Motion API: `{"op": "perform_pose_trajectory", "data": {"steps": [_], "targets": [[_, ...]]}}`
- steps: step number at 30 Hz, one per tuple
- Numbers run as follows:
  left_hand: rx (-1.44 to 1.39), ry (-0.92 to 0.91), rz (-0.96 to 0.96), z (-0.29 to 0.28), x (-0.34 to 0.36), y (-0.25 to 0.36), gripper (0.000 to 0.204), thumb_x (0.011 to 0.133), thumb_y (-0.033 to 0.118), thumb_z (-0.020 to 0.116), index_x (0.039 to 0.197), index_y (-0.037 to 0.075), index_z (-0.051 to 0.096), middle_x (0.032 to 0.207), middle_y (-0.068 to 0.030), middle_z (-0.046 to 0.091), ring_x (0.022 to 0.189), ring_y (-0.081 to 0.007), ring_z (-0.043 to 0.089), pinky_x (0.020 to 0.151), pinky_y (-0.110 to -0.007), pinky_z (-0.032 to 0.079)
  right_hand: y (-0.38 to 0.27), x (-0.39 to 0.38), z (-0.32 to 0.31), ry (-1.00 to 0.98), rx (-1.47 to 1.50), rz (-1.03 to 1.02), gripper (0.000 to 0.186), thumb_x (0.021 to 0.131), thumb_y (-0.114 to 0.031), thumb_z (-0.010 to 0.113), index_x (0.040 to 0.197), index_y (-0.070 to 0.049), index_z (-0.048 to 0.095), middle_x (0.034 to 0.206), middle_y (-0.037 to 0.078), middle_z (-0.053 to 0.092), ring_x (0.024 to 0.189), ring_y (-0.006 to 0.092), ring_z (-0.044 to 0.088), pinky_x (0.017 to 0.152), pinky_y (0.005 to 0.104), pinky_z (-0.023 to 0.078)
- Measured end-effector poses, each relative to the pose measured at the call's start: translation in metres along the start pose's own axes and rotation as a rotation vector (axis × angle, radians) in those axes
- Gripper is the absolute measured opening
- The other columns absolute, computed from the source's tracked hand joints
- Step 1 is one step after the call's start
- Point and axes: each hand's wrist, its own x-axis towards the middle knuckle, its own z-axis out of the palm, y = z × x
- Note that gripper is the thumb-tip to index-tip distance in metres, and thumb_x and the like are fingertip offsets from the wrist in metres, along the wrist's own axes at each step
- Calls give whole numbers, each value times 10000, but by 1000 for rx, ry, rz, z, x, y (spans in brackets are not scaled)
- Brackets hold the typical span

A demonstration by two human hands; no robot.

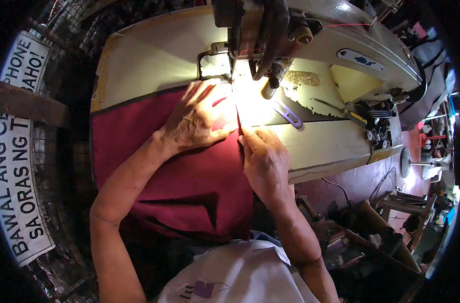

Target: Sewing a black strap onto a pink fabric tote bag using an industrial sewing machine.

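A maroon piece of cloth (134,131) with a dark edging along its far side lies over the sewing table and hangs toward my lap. My left hand (192,118) rests flat on it, fingers stretched toward the needle area and partly spread. At the cloth's right edge, my right hand (264,151) pinches the fabric between thumb and forefinger. Both hands are just on the near side of the brightly lit sewing machine (351,43). Glare washes out the spot under the presser foot, so the needle cannot be made out. A red thread runs across the machine head.
Right of the needle lies a small purple loop-handled tool (289,115). Farther right are a yellow-handled screwdriver (355,116) and metal bobbins (379,135). The pale tabletop (159,50) ends at a near edge. Wooden boxes (386,227) stand below at right; a wire grille with signs (25,187) is at left.
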Motion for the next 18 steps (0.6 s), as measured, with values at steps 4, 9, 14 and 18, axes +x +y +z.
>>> {"op": "perform_pose_trajectory", "data": {"steps": [4, 9, 14, 18], "targets": [[12, -47, 10, -3, -6, 7, 483, 807, 299, 726, 1187, 18, 629, 1300, -170, 569, 1278, -358, 491, 1098, -515, 392, 1, 1, 2, -6, -46, -11, 170, 901, -103, 674, 1063, -52, 687, 871, 125, 622, 825, 330, 626, 719, 429, 511], [-28, -132, -23, -7, -10, 8, 534, 812, 272, 742, 1278, 40, 622, 1386, -185, 549, 1350, -380, 459, 1155, -527, 335, 5, 0, -2, -65, -40, -31, 193, 904, -86, 658, 1092, -45, 677, 877, 123, 623, 818, 324, 630, 706, 433, 513], [-48, -159, -5, -7, -10, 7, 558, 819, 269, 742, 1328, 80, 613, 1410, -180, 531, 1371, -380, 440, 1175, -538, 304, 6, 4, -6, -52, 0, -56, 196, 915, -79, 647, 1104, -39, 671, 907, 135, 642, 845, 348, 632, 734, 438, 518], [-58, -112, 21, -7, -11, 6, 484, 821, 298, 731, 1261, 112, 656, 1261, -188, 602, 1313, -371, 484, 1160, -568, 330, 10, 8, -13, -98, 129, -12, 215, 924, -79, 643, 1132, -31, 666, 946, 153, 664, 886, 362, 645, 758, 431, 530]]}}
